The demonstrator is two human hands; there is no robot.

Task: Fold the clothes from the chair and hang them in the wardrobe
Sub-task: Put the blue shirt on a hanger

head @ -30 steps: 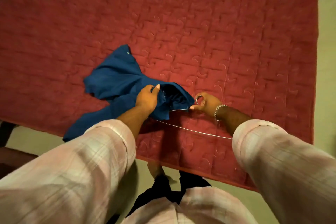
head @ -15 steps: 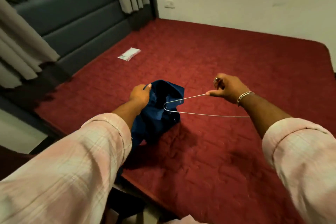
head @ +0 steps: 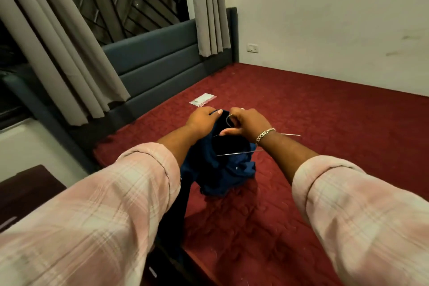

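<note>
A dark blue garment [head: 222, 169] hangs lifted above the red bed [head: 325, 123], its lower part bunched on the quilt and trailing over the near edge. My left hand [head: 202, 118] grips the garment's top edge. My right hand [head: 246, 124] holds a thin wire hanger [head: 234, 153] by its hook, right beside the left hand. One arm of the hanger is inside the garment's opening; the other end sticks out to the right past my wrist.
A small white packet [head: 202, 99] lies on the bed beyond my hands. A grey padded headboard [head: 162, 62] and grey curtains [head: 69, 53] stand at the left, a white wall [head: 325, 18] at the back. A dark piece of furniture [head: 25, 190] sits at the lower left.
Both hands rose with the garment off the bed. My right hand brought the hanger from the right in to the garment's opening, next to the left hand. The view tilted up.
</note>
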